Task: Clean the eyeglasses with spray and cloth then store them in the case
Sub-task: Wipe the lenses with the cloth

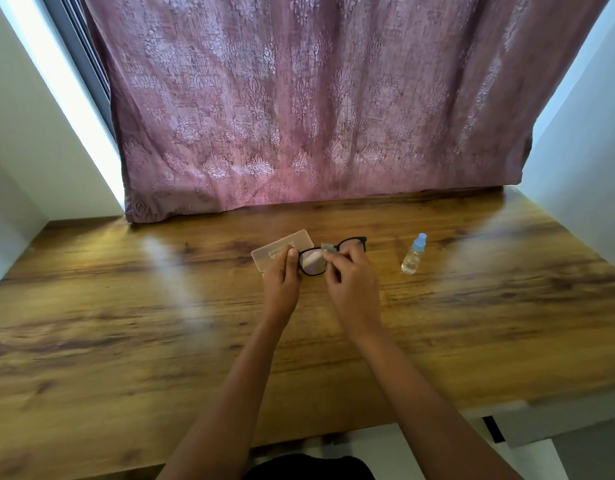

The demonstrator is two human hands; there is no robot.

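Note:
Black-framed eyeglasses (351,242) are held above the wooden table (126,323), lenses facing me. My left hand (281,282) grips the frame's left end. My right hand (351,282) pinches a small grey cloth (328,248) against the bridge and the inner edge of the left lens. A pale translucent glasses case (278,249) lies flat on the table just behind my left hand, partly hidden by it. A small clear spray bottle (414,254) with a light blue cap stands upright to the right, apart from both hands.
A mauve patterned curtain (316,105) hangs down to the table's far edge. White walls (583,161) close in on both sides. The table's near edge runs along the bottom, with a white surface (385,445) beneath it.

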